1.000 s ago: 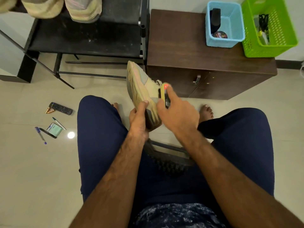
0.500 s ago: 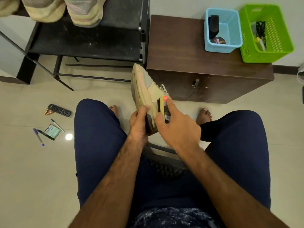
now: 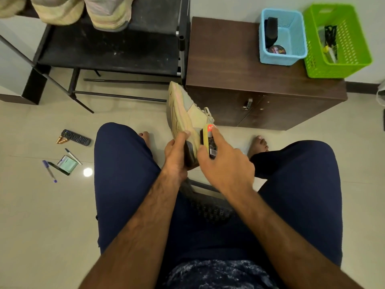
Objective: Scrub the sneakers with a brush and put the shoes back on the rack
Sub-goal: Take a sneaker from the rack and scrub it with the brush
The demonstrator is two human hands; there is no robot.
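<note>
Sneaker meets brush

Left hand grips the sneaker's heel, toe aimed at 12 o'clock, between the knees. Right hand, at 3 o'clock of the heel, curls round the yellow brush, pressed on the shoe's side. Rack at 11 o'clock carries other shoes

Open tiled floor lies between the held sneaker and the shoe rack, so there is free passage up and left past the toe to the rack's bare black shelf. Two other sneakers jut over that shelf's far left part. The wooden cabinet stands against the rack's right post, close behind the sneaker and the brush, and closes off the right. The left thigh and right thigh wall in both sides. A remote control and pens lie on the floor well to the left.
</note>
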